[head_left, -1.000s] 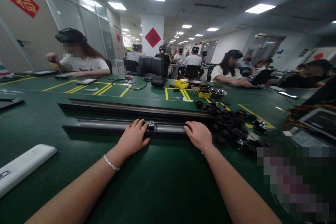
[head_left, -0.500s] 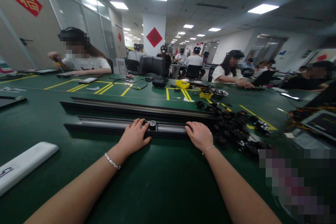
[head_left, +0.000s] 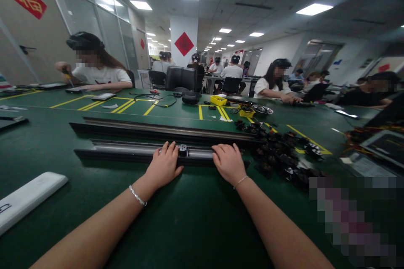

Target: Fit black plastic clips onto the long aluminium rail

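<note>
A long black metal channel (head_left: pixel 116 150) lies crosswise on the green table before me. In its trough, between my hands, sits a small dark round-topped part (head_left: pixel 182 149). My left hand (head_left: pixel 164 164) grips the channel just left of this part, fingers over the far side and thumb at the near edge. Farther right, my right hand (head_left: pixel 229 162) curls over the same channel close to its right end, with the thumb partly hidden. Behind it lies a second, similar black channel (head_left: pixel 158 129), roughly parallel and touched by neither hand.
Several small black parts (head_left: pixel 284 155) are heaped at the right. A white slab-like case (head_left: pixel 34 197) lies at the left. Yellow trays (head_left: pixel 218 100), cables and a black pouch (head_left: pixel 190 98) are farther back. Co-workers (head_left: pixel 97 67) sit around the table.
My right hand has shifted left along the channel, closer to the small part and my left hand. The channel's right end now shows past it. My left hand has hardly moved.
</note>
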A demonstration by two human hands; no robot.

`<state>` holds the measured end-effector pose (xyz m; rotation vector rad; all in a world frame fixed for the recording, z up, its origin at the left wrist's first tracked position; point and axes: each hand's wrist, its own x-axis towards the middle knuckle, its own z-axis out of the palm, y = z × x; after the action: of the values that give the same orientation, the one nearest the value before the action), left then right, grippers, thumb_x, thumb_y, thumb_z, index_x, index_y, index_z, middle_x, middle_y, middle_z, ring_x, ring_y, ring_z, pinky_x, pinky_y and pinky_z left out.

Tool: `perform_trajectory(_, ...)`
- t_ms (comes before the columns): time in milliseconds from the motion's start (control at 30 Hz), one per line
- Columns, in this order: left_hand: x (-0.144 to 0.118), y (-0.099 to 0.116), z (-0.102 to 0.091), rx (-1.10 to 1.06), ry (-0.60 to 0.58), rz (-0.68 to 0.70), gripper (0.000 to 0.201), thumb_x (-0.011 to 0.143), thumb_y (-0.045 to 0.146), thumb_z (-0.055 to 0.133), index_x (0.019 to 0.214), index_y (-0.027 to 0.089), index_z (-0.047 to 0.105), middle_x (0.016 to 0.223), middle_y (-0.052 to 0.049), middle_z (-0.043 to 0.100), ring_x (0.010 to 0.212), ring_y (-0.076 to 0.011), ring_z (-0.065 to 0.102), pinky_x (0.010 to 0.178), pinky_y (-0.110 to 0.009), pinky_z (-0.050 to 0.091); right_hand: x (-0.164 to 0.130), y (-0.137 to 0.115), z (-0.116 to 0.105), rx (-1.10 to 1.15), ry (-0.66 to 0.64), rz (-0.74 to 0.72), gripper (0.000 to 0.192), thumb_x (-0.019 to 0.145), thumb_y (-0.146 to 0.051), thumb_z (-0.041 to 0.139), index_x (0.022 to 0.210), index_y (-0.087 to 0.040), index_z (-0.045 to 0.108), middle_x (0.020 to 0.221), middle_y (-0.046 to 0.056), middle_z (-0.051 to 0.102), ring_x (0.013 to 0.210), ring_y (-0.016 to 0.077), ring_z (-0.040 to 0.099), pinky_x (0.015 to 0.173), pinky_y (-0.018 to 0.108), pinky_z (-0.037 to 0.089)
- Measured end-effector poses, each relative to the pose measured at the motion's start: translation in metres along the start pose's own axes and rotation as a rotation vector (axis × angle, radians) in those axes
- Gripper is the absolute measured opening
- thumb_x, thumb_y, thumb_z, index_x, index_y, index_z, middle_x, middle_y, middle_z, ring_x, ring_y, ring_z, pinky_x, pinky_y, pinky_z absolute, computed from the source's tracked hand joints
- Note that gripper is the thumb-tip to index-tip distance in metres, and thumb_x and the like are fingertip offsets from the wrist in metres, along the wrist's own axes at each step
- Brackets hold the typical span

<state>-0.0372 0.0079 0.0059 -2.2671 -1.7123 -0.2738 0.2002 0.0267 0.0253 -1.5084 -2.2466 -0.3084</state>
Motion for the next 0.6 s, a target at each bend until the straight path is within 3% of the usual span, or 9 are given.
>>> perform_trajectory(100,-0.001,0.000,-0.001,-0.001,0.020,0.003,0.063,0.078,0.045,0.047,0.131,0.012,0.039,0.142,-0.017,0.034,0.131,-0.0336,0.026,0.101,-0.048,0.027,0.004,-0.031,0.004,0.119,-0.059,-0.141,0.035,0.091,-0.032,0.035,0.118,-0.022,0.054,0.111,0.006,0.060,0.102,0.0177,0.050,0.092,0.031,0.032)
perform_trajectory(200,-0.001,0.001,-0.002,-0.004,0.028,0.006,0.063,0.078,0.045,0.048,0.131,0.012,0.039,0.142,-0.017,0.035,0.131,-0.0332,0.027,0.101,-0.047,0.027,0.006,-0.051,0.008,0.134,-0.102,-0.173,0.034,0.091,-0.032,0.035,0.119,-0.028,0.053,0.106,0.003,0.062,0.098,0.0180,0.051,0.088,0.032,0.031)
perform_trajectory(600,0.000,0.002,-0.002,-0.005,0.013,-0.009,0.062,0.077,0.044,0.049,0.131,0.015,0.039,0.142,-0.016,0.035,0.131,-0.0336,0.027,0.100,-0.049,0.027,0.007,-0.056,0.005,0.038,-0.196,-0.159,0.036,0.087,-0.029,0.040,0.121,-0.035,0.050,0.099,0.002,0.062,0.093,0.0179,0.052,0.084,0.033,0.028)
